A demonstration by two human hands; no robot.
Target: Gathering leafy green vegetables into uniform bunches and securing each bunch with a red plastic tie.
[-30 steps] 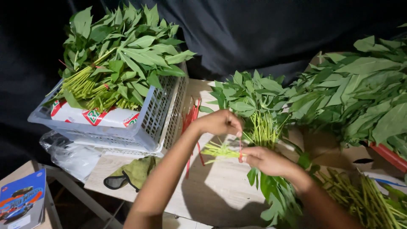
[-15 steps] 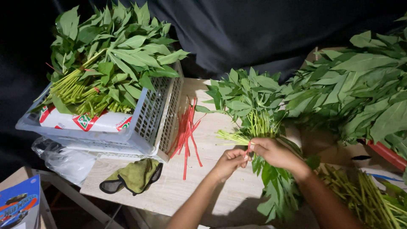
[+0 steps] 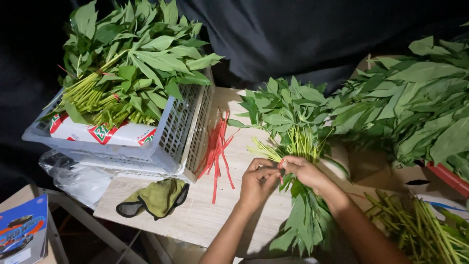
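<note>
My left hand and my right hand meet at the cut stem ends of a bundle of leafy greens lying on the wooden table. Both hands pinch the pale green stems, and a bit of red tie shows between the fingers. More leaves of the same kind lie under my right forearm. A loose pile of red tie strips lies on the table just left of my hands.
A white plastic basket at the left holds tied bunches of greens. A green cloth lies at the table's front edge. A big heap of greens and cut stems fill the right side.
My left hand came back from the red tie strips to the stems. Both hands now sit together at the bundle's stem ends.
</note>
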